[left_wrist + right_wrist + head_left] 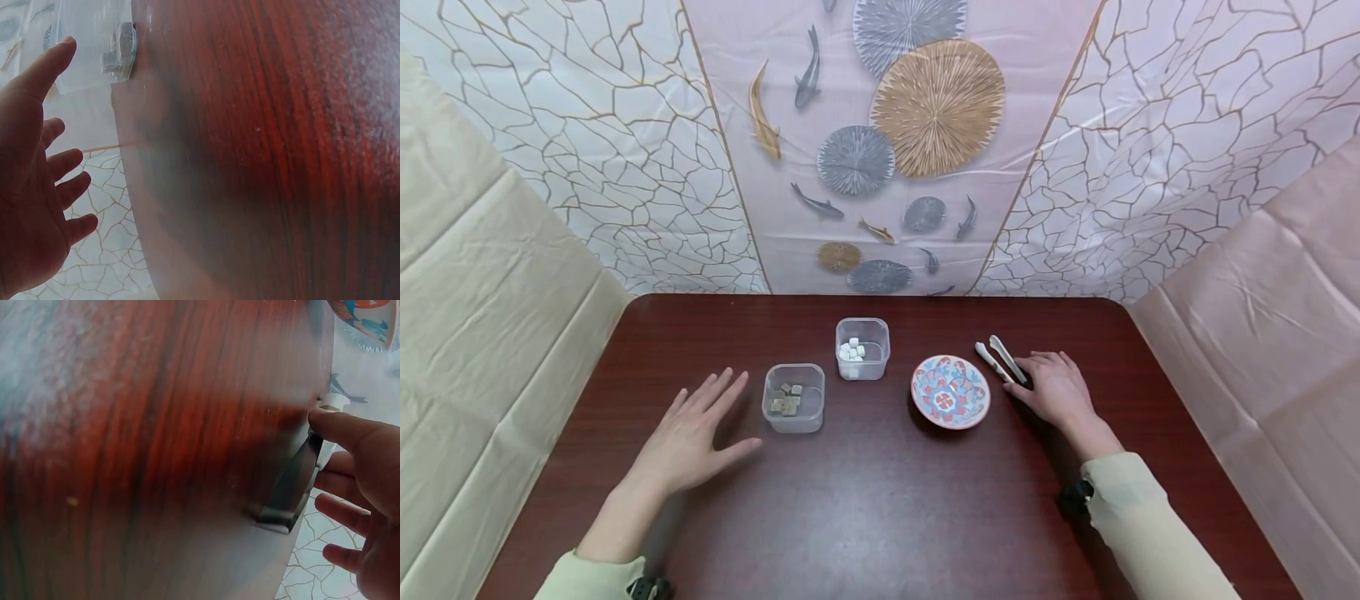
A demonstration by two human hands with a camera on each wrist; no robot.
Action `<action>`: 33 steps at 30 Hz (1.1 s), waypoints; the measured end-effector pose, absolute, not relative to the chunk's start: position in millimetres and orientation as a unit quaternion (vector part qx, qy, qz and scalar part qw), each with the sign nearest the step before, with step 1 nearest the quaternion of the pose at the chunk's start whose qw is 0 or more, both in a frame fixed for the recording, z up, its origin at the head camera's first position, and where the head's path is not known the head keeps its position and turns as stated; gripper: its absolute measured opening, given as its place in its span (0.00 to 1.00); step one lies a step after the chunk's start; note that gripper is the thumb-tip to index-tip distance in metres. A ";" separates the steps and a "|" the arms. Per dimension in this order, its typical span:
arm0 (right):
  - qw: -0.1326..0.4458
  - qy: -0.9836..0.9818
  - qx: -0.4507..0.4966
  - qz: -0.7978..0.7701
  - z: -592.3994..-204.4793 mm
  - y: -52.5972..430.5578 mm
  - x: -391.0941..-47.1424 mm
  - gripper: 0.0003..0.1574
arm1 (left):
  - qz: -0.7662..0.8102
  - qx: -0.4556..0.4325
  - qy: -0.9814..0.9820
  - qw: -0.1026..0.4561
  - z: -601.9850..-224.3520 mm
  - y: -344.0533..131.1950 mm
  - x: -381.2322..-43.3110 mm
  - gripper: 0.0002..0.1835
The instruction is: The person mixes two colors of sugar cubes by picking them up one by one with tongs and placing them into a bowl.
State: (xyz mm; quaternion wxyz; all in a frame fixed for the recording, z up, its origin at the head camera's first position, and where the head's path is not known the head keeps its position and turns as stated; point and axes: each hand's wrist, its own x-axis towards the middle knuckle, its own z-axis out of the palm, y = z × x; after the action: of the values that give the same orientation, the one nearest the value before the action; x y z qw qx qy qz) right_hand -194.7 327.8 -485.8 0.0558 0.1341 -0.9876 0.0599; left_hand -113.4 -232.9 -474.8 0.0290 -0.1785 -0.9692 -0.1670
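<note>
My right hand [1060, 387] is at the right of the table, its thumb and fingers on either side of a pair of tongs [1000, 358]. The tongs' two pale arms spread apart toward the back; in the right wrist view their dark, shiny bent end [294, 487] extends below the thumb. Left of them sits a plate [951, 392] patterned in red and blue. My left hand [688, 437] is spread, holding nothing, beside a clear plastic box [796, 423] with several grey-brown cubes [788, 402]. In the left wrist view, that box [94, 44] appears past the thumb.
Another clear box [872, 367], with several small white cubes [852, 350], stands farther back between the first box and the plate. The dark red-brown table [850, 508] ends at a patterned cloth backdrop [1045, 208]. Pale cloth panels [490, 358] flank both sides.
</note>
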 end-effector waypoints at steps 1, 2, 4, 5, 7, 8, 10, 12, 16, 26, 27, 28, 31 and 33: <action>0.057 -0.987 0.134 0.061 -486.0 327.9 -194.8 0.32 | -0.167 -0.179 -0.969 0.029 -475.1 -232.7 -113.4 0.54; 0.058 -0.987 0.135 0.062 -486.1 327.9 -194.7 0.31 | -0.168 -0.179 -0.969 0.029 -474.3 -232.3 -113.0 0.54; 0.061 -0.987 0.137 0.065 -486.5 328.1 -194.6 0.30 | -0.168 -0.178 -0.969 0.029 -473.8 -232.2 -113.0 0.54; 0.063 -0.986 0.137 0.066 -486.7 328.2 -194.4 0.29 | -0.168 -0.179 -0.969 0.030 -473.5 -232.2 -113.1 0.54; 0.067 -0.986 0.140 0.068 -487.1 328.3 -194.0 0.28 | -0.168 -0.179 -0.969 0.030 -473.3 -232.2 -113.3 0.54; 0.069 -0.985 0.141 0.069 -487.3 328.3 -193.8 0.27 | -0.167 -0.178 -0.969 0.029 -473.2 -232.3 -113.2 0.54; 0.073 -0.984 0.145 0.071 -488.2 328.6 -193.6 0.27 | -0.167 -0.177 -0.970 0.027 -473.2 -232.3 -113.4 0.53; 0.078 -0.983 0.150 0.074 -489.0 329.0 -193.1 0.26 | -0.165 -0.175 -0.970 0.025 -474.0 -232.4 -113.8 0.53; 0.093 -0.979 0.163 0.082 -490.3 330.9 -192.0 0.23 | -0.165 -0.175 -0.970 0.023 -474.7 -232.1 -114.5 0.53; 0.099 -0.978 0.146 0.111 -477.6 336.0 -190.1 0.20 | -0.164 -0.176 -0.970 0.028 -474.5 -231.8 -114.4 0.53; 0.098 -0.978 0.143 0.113 -475.1 336.3 -190.1 0.21 | -0.165 -0.176 -0.970 0.028 -474.3 -231.7 -114.3 0.53; 0.095 -0.979 0.142 0.115 -472.7 336.9 -190.5 0.21 | -0.164 -0.176 -0.970 0.029 -474.3 -231.7 -114.2 0.53; 0.085 -0.980 0.133 0.124 -464.7 337.6 -191.8 0.22 | -0.166 -0.178 -0.969 0.029 -474.0 -231.0 -114.0 0.53; 0.075 -0.980 0.126 0.137 -459.1 337.7 -193.6 0.22 | -0.168 -0.179 -0.969 0.028 -474.5 -230.9 -114.3 0.53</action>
State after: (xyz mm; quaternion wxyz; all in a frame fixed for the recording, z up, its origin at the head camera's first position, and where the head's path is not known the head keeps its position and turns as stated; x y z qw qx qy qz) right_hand -193.6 337.7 -459.1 0.0747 0.1262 -0.9796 0.1375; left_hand -114.3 -230.9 -474.5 0.0279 -0.1788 -0.9691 -0.1677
